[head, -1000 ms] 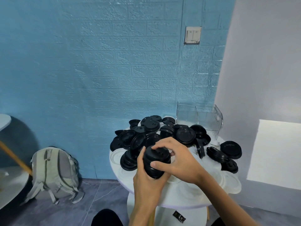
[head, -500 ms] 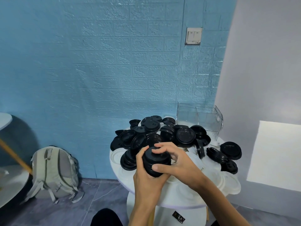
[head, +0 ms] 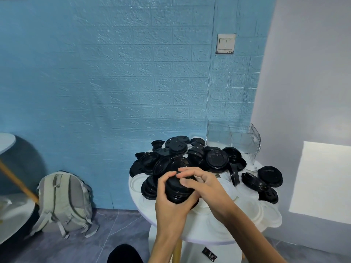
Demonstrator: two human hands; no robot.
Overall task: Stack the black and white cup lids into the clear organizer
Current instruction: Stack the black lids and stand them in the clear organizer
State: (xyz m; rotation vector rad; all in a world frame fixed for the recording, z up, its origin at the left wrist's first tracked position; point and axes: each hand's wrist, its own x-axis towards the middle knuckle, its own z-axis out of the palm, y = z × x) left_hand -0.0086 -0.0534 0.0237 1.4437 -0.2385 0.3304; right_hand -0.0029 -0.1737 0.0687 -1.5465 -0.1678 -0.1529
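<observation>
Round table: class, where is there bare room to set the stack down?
On the round table, the bare near edge below the hands. The clear organizer looks empty. Crowded: black lids across the back, white lids on the right.

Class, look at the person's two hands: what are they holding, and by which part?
A stack of black cup lids. The left hand grips its side and underside; the right hand has fingers curled over the top lid's rim.
</observation>
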